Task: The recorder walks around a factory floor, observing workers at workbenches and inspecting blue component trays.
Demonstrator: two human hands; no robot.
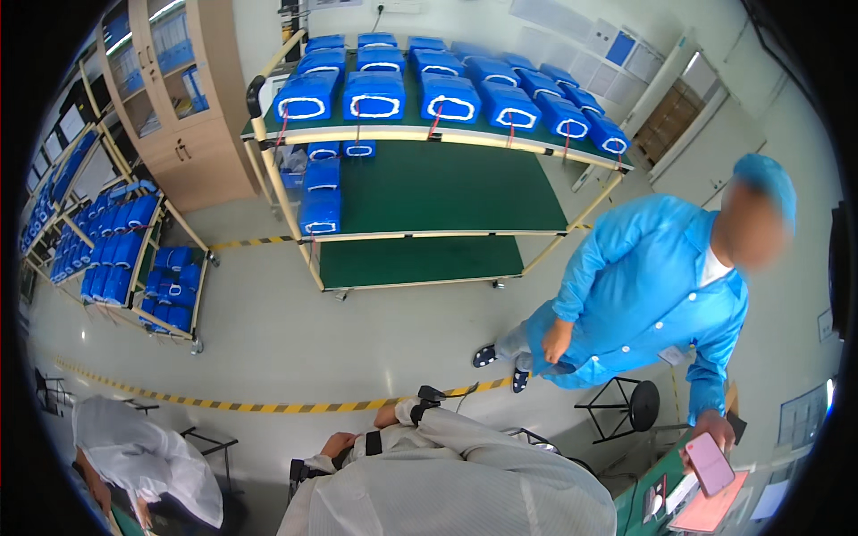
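**Both hands drawn in left of centre, small black device just past the right wrist**

We see our two hands close together at the end of white striped sleeves, each wrist wrapped in a black band. The left hand lies lower and further left, with its fingers seemingly curled loosely. The right hand sits just above and to the right of it. Neither shows anything in its grip, but at this size we cannot tell whether the fingers are spread or closed.

The nearest thing is a small black device with a thin lead. It lies just beyond the right wrist, up and to the right of both hands, so the right hand is clearly nearer to it. We cannot tell whether it touches the sleeve. Its long axis is too small to read.

The yellow-and-black striped floor tape runs crosswise just beyond the hands. Further ahead stands a cream-framed trolley with green shelves, loaded with blue plastic boxes.

Well to the right of the hands, a co-worker in a blue coat leans over the green desk, holding a pink flat phone. A round black stool stands between us and that person. To the lower left, another person in a white hooded coat bends forward.
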